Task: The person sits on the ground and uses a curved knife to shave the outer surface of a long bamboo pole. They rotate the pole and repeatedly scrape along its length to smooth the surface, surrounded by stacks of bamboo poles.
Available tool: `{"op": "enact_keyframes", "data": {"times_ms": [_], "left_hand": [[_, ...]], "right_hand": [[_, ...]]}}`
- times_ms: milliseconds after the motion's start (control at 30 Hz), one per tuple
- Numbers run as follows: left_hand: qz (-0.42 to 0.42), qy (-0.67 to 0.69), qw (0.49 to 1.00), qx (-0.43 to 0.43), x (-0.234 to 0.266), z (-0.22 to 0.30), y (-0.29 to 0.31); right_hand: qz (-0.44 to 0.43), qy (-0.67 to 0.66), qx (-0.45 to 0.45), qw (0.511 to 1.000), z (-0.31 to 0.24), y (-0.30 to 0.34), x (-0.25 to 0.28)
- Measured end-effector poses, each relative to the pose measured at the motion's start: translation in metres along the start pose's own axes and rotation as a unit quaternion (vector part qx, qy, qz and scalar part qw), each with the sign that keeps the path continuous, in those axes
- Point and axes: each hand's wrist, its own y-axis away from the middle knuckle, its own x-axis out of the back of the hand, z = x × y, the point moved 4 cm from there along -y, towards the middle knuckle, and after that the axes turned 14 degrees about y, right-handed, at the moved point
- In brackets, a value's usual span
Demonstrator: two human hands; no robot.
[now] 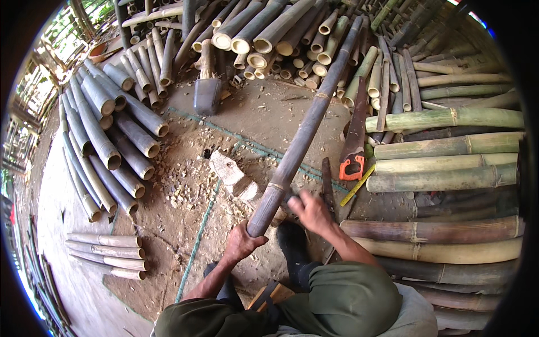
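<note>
Cut bamboo crowds the dirt floor (264,112) on nearly every side: a fan of short grey tubes (106,140) lies to the left with open ends turned toward the middle, a heap of round-ended sections (269,39) is stacked at the top, and long green and brown culms (449,163) lie piled crosswise on the right. A small bundle of thin pale pieces (106,255) rests at lower left. In the cleared patch between them sit a pale wooden block (227,168) among scattered chips, a heavy mallet (207,84) standing near the upper heap, a handsaw with an orange handle (352,160) leaning against the right-hand pile, and a yellow ruler (357,185) just below the saw. A thin green cord (196,247) runs across the ground. No labels or packages can be made out. The long dark bamboo pole (303,135) stretches diagonally, its near end low at centre and its far end pointing up and to the right, over the top heap. The left hand (241,244) is wrapped around the pole's near end. The right hand (310,212) lies just beside the pole, fingers curled over a dark blade (327,182) resting on the ground; whether it truly grips it cannot be told.
</note>
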Motion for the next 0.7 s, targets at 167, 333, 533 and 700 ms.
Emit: {"op": "enact_keyframes", "data": {"times_ms": [167,333,533,700], "left_hand": [[-0.034,0.085,0.995,0.027,-0.004,-0.012,-0.004],[-0.056,0.159,0.985,0.038,-0.004,0.006,0.008],[-0.095,0.235,0.966,0.049,-0.006,0.002,0.009],[-0.113,0.322,0.938,0.053,-0.011,0.007,0.012]], "right_hand": [[0.064,-0.015,-0.042,0.997,0.001,0.001,0.007],[-0.01,0.008,0.166,0.986,-0.012,0.025,-0.004],[0.077,-0.066,-0.047,0.994,0.017,0.01,0.013],[0.096,-0.038,0.018,0.995,0.028,0.011,-0.008]]}}
